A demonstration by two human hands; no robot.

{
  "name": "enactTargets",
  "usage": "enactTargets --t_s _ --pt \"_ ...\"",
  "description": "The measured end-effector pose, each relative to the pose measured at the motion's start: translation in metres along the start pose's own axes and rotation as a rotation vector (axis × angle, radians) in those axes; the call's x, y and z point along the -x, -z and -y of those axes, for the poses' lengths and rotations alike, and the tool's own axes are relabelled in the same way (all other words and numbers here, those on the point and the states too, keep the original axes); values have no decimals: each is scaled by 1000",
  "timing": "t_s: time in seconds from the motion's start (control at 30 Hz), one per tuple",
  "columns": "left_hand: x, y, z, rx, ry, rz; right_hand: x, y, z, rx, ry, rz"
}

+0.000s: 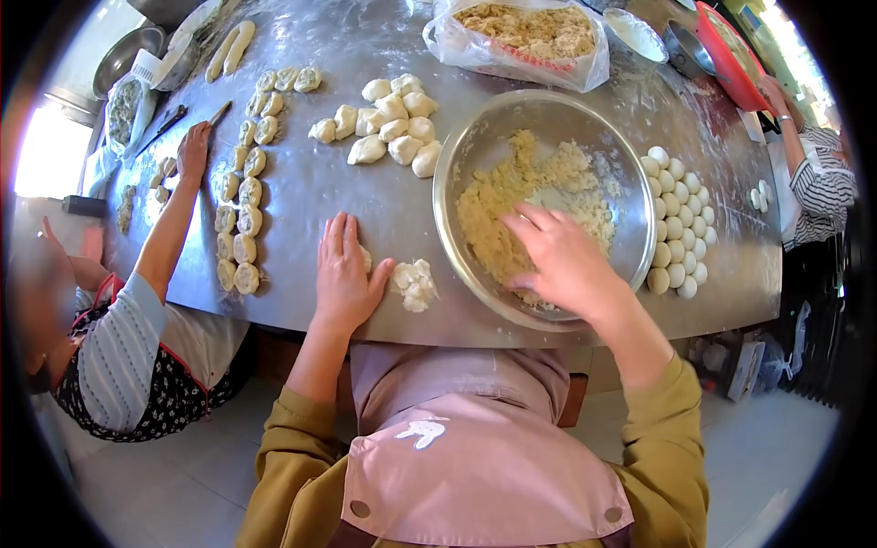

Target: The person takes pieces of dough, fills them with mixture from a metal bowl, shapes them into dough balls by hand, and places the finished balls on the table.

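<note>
My left hand (347,269) lies palm down on the metal table, its fingers spread a little. Part of a small pale dough piece (366,259) shows beside its fingers, and a crumbly white lump (416,285) sits just right of the thumb. Over on the right, my right hand (557,256) reaches into a large steel bowl (445,219), fingers apart and curved over the filling. Yellow crumbly filling (493,196) fills the bowl's left side, with whiter crumbs (589,196) to the right. Whether the fingertips touch the filling is unclear.
Dough pieces (393,119) lie behind my left hand, round white balls (678,219) right of the bowl. Filled rolls (247,219) line the left, near a co-worker's hand (193,151). A bag of filling (530,36) stands behind; another person (818,173) is at right.
</note>
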State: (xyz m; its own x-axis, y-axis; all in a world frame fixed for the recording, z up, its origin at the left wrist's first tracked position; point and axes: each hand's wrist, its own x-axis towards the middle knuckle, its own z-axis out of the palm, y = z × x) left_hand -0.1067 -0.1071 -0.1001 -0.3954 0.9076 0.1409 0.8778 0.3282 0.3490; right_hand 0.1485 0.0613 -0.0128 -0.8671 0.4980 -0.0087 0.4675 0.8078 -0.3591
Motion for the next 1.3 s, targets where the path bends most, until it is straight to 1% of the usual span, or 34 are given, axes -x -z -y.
enactTargets --t_s 0.1,0.13,0.23,0.3,0.33,0.43,0.5,0.57,0.6,0.67,0.7,0.77,0.8,0.87,0.9,0.97,1.0,1.03,1.07,1.1,1.13,1.17,1.2,1.27,1.3 --pt "7 21 -4 141 107 125 -14 -13 -7 31 34 53" --pt "5 30 -5 131 91 147 -19 -16 -9 3 7 92" --pt "5 40 3 142 189 243 -34 -21 -12 -44 -58 194" --pt "7 49 -1 361 365 204 -39 -23 -11 -36 -94 250" --pt "6 52 -3 473 447 184 -39 -27 -13 -9 -97 237" --pt "8 48 -1 1370 599 84 -43 -44 -25 66 -61 181" --pt "4 58 -10 1839 615 147 -44 -51 -33 89 -2 113" --pt "-6 62 -30 2251 578 210 -47 -45 -32 55 7 107" --pt "-13 69 -47 2305 602 256 -48 -42 -33 39 11 102" --pt "-28 81 -87 2412 648 354 -52 -44 -37 3 -142 127" --pt "-33 80 -101 2381 649 409 -53 -44 -39 -19 -220 139" --pt "-43 75 -127 2310 646 520 -52 -33 -42 -394 -527 100" --pt "-48 70 -139 2286 658 527 -52 -29 -43 -586 -677 78" --pt "-56 57 -160 2236 682 548 -49 -23 -54 -350 -509 110" --pt "-59 51 -167 2206 669 510 -47 -16 -59 -229 -428 124" --pt "-66 42 -182 2155 642 432 -36 3 -66 -297 -436 -8" --pt "-69 40 -189 2090 674 384 -30 18 -66 -329 -438 -72" --pt "-73 35 -194 2091 736 359 -25 32 -64 -361 -438 -134" --pt "-77 24 -196 2089 800 333 -23 43 -59 -403 -503 -173" --pt "-81 13 -198 2083 865 305 -21 50 -57 -490 -497 -180" --pt "-85 3 -199 2099 930 361 -18 53 -55 -578 -489 -186" --pt "-87 -4 -202 2144 930 390 -17 56 -51 -668 -481 -191" --pt "-88 -8 -207 2188 929 418 -16 59 -42 -641 -408 -226" --pt "-91 -10 -217 2220 958 437 -15 59 -28 -535 -353 -227" --pt "-92 -12 -218 2229 929 443 -14 59 -24 -482 -325 -226"
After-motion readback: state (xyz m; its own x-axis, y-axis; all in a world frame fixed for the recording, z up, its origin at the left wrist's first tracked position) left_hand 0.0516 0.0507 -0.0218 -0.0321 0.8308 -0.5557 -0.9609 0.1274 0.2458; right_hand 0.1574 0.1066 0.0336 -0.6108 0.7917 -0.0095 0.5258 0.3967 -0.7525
